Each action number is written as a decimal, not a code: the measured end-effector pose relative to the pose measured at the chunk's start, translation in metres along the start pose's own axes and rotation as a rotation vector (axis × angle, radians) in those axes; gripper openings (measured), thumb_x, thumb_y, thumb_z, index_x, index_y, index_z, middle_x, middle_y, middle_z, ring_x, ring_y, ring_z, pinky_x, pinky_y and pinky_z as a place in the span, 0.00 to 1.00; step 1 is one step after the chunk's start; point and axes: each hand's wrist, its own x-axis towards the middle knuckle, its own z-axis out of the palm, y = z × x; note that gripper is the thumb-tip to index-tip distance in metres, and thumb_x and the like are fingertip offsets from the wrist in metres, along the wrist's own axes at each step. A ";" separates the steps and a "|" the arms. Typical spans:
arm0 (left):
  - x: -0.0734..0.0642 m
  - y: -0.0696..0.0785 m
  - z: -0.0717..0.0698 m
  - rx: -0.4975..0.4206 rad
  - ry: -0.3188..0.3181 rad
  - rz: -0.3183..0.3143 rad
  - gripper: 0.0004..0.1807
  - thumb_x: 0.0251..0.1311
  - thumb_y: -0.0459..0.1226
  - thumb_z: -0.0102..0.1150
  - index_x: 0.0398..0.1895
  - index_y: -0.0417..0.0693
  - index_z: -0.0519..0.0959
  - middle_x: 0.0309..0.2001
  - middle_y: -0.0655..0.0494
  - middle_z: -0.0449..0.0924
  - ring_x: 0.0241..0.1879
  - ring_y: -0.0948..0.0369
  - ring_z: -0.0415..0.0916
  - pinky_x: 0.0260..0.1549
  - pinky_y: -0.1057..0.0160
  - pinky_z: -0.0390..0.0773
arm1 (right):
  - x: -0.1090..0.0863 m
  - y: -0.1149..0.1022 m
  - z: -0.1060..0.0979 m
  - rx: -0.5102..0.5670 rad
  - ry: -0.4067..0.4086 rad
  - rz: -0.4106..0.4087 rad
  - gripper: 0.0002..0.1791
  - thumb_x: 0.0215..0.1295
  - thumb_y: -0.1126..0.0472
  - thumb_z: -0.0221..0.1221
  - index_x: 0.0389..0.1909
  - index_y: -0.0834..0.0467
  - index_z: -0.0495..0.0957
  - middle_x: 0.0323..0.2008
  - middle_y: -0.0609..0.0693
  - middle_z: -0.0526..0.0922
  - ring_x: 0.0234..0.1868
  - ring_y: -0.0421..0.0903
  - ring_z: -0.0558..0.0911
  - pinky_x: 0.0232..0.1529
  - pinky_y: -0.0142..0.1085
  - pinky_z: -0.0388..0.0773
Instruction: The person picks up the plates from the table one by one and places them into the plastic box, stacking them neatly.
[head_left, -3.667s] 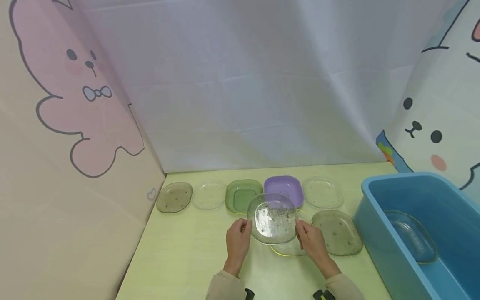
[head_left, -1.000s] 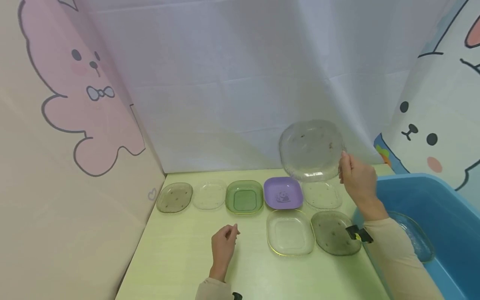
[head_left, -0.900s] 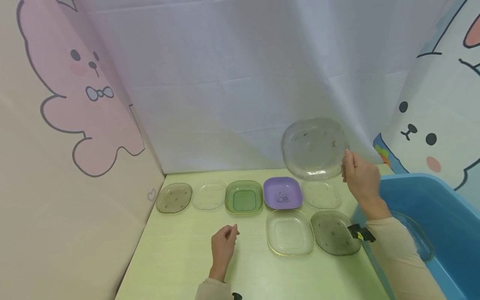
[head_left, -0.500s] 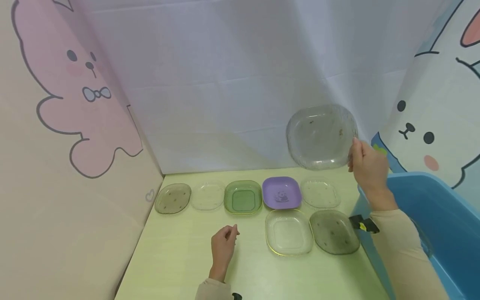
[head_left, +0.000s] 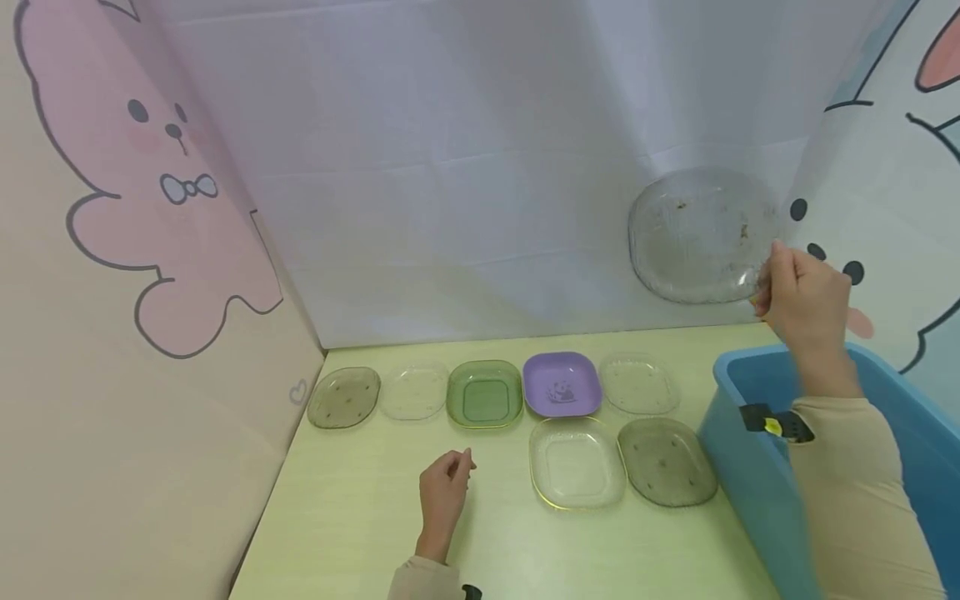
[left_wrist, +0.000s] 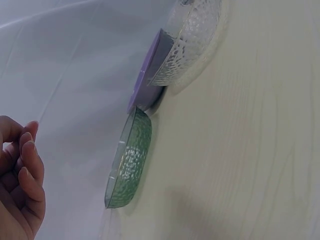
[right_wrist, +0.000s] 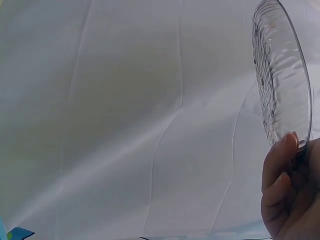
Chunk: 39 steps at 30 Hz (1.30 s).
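My right hand [head_left: 808,296] pinches the lower right rim of a clear plastic plate [head_left: 701,237], raised well above the table in front of the white curtain. The plate has a rippled surface and small dark marks. Seen edge-on in the right wrist view, the same plate [right_wrist: 285,75] stands upright, thumb and fingers at its lower rim. Over the front of the table, my left hand [head_left: 444,496] hangs loosely curled, holding nothing. Closest to it are a green square dish [head_left: 486,394] and a clear gold-rimmed plate [head_left: 577,463].
Along the back of the table [head_left: 360,500] lie a grey-brown plate [head_left: 345,397], a clear plate [head_left: 414,390], a purple dish [head_left: 562,385] and another clear plate [head_left: 639,383]. A second grey-brown plate [head_left: 667,462] lies beside the tall blue tub [head_left: 757,483] at right, partly covered by my right arm.
First both hands held the clear plate low over the table. The left hand let go, and the right hand has carried it up and to the right. The left hand has since stayed nearly still.
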 end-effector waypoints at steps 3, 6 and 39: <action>0.000 0.000 0.000 0.000 0.000 -0.004 0.15 0.60 0.39 0.56 0.17 0.44 0.79 0.16 0.44 0.76 0.12 0.72 0.63 0.14 0.71 0.66 | 0.004 0.006 -0.007 -0.030 -0.012 0.004 0.30 0.70 0.47 0.36 0.14 0.61 0.68 0.03 0.24 0.59 0.08 0.24 0.61 0.12 0.27 0.57; 0.001 -0.001 0.000 0.005 -0.004 -0.008 0.15 0.60 0.39 0.56 0.17 0.45 0.79 0.16 0.44 0.76 0.12 0.73 0.63 0.14 0.71 0.66 | 0.008 0.014 -0.014 -0.091 -0.058 0.003 0.31 0.71 0.47 0.35 0.15 0.62 0.69 0.03 0.25 0.59 0.09 0.28 0.62 0.13 0.31 0.57; -0.007 -0.013 -0.001 0.026 -0.038 -0.082 0.15 0.60 0.41 0.55 0.18 0.44 0.79 0.17 0.47 0.77 0.13 0.71 0.65 0.16 0.71 0.67 | 0.026 0.268 -0.037 -0.346 -0.600 0.059 0.38 0.70 0.39 0.34 0.28 0.70 0.76 0.18 0.53 0.80 0.21 0.52 0.78 0.24 0.47 0.70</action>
